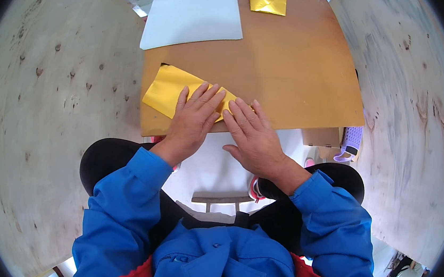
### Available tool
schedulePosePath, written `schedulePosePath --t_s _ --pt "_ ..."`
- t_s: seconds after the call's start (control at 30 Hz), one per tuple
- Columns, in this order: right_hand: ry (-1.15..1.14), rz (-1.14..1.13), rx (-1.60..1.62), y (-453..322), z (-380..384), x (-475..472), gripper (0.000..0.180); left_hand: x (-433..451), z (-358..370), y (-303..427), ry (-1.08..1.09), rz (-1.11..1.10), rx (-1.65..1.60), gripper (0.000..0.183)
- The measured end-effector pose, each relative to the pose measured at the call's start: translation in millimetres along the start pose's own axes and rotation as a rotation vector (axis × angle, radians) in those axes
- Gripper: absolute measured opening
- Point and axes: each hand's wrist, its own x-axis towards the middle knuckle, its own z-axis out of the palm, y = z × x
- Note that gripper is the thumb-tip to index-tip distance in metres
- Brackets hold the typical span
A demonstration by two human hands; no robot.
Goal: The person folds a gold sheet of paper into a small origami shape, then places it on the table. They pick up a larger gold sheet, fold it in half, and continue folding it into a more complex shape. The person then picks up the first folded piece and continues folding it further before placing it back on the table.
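A folded sheet of gold paper (pixel 166 89) lies slantwise near the front left edge of the brown tabletop (pixel 300 78). My left hand (pixel 196 114) rests flat on the gold paper with its fingers spread a little. Close beside it, my right hand (pixel 252 135) lays its fingertips on the paper's right end and covers part of it. Neither hand grips anything. A folded gold paper piece (pixel 268 0) sits at the table's far edge. To its left is a stack or sheet of white paper (pixel 195 17).
Pale wooden panels stand left (pixel 57 102) and right (pixel 412 116) of the table. Below its right side are a cardboard box (pixel 320 136) and a purple crocheted pouch (pixel 351 141). A wooden stool rung (pixel 222 199) shows between my legs. Part of a person (pixel 409 274) appears at lower right.
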Motion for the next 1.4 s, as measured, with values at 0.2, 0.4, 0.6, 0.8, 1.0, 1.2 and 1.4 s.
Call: schedulePosePath --t_s 0.2,0.4,0.6,0.8,1.0,1.2,1.4 --pt "-0.032 0.024 0.004 -1 7 -1 0.091 1 -5 -2 -0.053 -0.009 -0.025 0.05" --pt "-0.044 0.033 0.026 -2 12 2 0.093 1 -9 1 -0.087 0.005 -0.001 0.05" --pt "-0.058 0.033 0.04 0 12 3 0.093 1 -9 3 -0.067 0.012 0.025 0.047" --pt "-0.069 0.03 0.059 3 11 6 0.093 1 -10 1 -0.057 0.022 -0.019 0.044" --pt "-0.08 0.034 0.064 3 10 6 0.093 -1 -11 -2 -0.074 0.056 -0.029 0.042" --pt "-0.101 0.032 0.046 3 9 7 0.094 -3 -7 -3 -0.051 0.05 -0.044 0.043" --pt "-0.11 0.032 0.049 3 6 8 0.094 -3 -7 -2 -0.053 0.043 -0.028 0.043"
